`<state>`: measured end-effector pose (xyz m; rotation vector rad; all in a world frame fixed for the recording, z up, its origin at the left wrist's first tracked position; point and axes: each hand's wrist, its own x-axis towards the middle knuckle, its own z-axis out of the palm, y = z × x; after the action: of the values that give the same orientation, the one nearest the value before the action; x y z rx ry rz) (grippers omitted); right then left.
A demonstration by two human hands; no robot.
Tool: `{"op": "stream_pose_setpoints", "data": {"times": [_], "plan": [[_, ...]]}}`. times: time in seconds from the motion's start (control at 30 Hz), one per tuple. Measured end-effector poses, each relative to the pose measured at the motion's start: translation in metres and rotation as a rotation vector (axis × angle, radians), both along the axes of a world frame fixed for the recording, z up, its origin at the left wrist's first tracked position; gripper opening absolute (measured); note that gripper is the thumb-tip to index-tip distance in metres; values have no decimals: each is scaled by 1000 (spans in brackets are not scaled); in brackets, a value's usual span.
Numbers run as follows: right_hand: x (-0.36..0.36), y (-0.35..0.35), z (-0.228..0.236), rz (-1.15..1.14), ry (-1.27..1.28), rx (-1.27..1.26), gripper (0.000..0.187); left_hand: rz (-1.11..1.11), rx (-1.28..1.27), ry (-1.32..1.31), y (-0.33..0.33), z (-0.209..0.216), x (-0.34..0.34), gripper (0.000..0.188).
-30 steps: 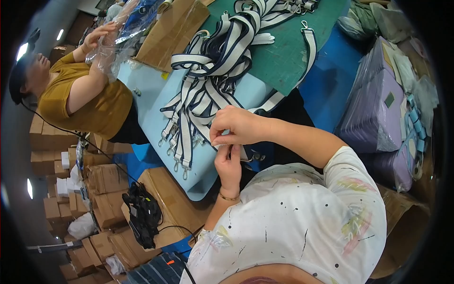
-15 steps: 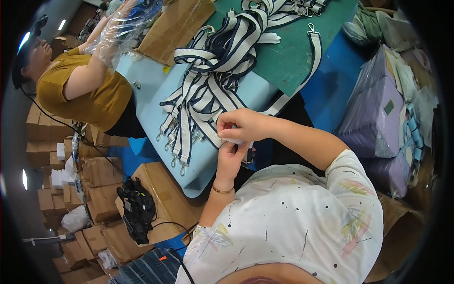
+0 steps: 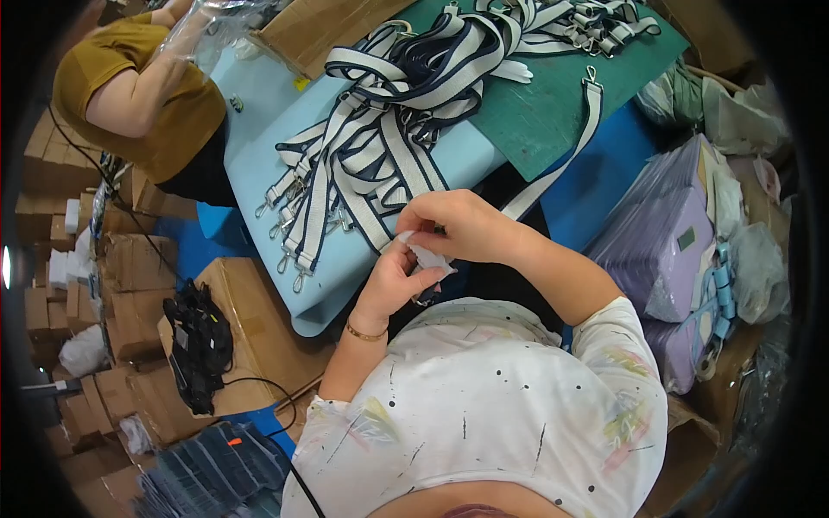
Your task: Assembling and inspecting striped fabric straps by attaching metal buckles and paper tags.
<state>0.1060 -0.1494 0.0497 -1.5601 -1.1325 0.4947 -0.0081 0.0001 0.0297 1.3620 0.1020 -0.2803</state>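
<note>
Holding a crumpled white scrap in front of the body, at the near edge of the light-blue worktop. Pinching it from above with the right hand, with thumb and fingers bent almost together; gripping it from the near left with the left hand, with fingers curled in and thumb close against it. Cannot tell exactly where the hidden fingertips press. Just beyond the hands, heaped with navy-edged white straps, with metal clips lying toward the left edge of the worktop. Farther right, covered by a green mat, with a single strap trailing off toward the near side. At far left, occupied by a person in a mustard top, near clear plastic. On the right, piled with plastic-wrapped purple goods. At near left, stacked with a brown carton under a black bundle.
</note>
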Motion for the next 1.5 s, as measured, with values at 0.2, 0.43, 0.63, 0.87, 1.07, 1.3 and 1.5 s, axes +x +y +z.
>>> {"op": "stream_pose_setpoints", "data": {"times": [0.2,0.43,0.63,0.87,1.07,1.3,1.5], "plan": [[7,-10,11,176,231,-167,51,-58,86,45,11,-9,-4,49],[-8,-11,-4,74,-423,-129,33,-154,155,-24,13,-10,-4,56],[-18,-13,-16,-116,-235,-225,26,-149,337,-26,4,-21,-2,55],[-16,-19,-31,-197,181,-240,20,-55,237,-216,5,-23,-7,54],[-15,-15,-49,-212,702,-54,20,58,577,-425,9,-12,-16,47],[-11,-11,-40,-226,351,-224,15,-77,452,-314,17,-21,-8,42],[-11,-12,-41,-241,274,-185,16,112,257,-336,3,-33,-14,33]]}}
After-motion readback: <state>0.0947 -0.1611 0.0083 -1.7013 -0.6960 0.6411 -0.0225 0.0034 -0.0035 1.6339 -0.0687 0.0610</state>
